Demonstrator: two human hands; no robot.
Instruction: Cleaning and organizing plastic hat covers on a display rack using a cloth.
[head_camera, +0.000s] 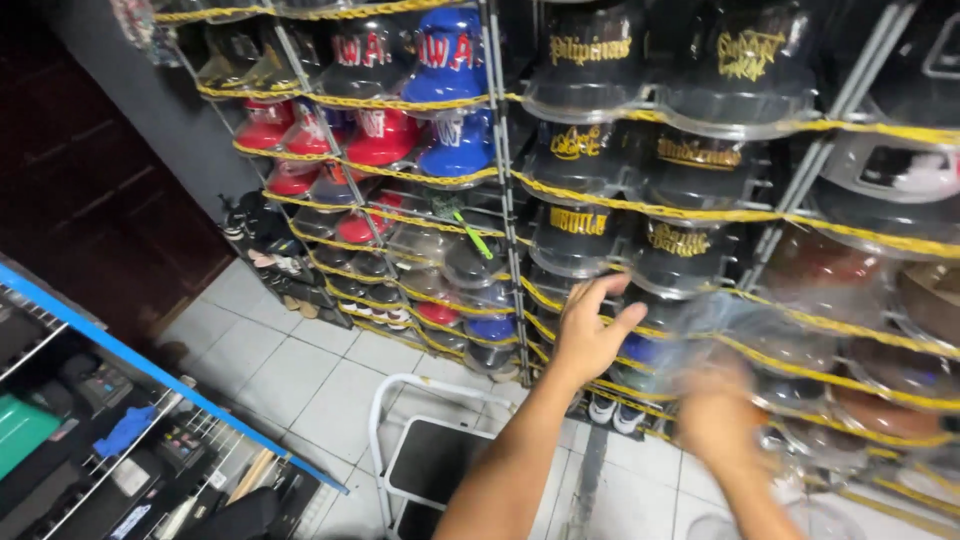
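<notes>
Left hand (590, 335) spread wide, reaching at rack (505, 200) of wrapped caps (585, 225). Right hand (715, 410) blurred, maybe on clear plastic wrap (740, 320); grip can't tell.

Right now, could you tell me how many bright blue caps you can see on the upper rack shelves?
2: one blue cap on the top shelf, another blue cap directly below it. Others lower down may be hidden.

Glossy clear plastic covers (690, 262) shield cloth caps (450, 50) on metal wire racks (497, 180).

Bagged black caps (668, 262) stacked on wire rack (505, 200)
</notes>
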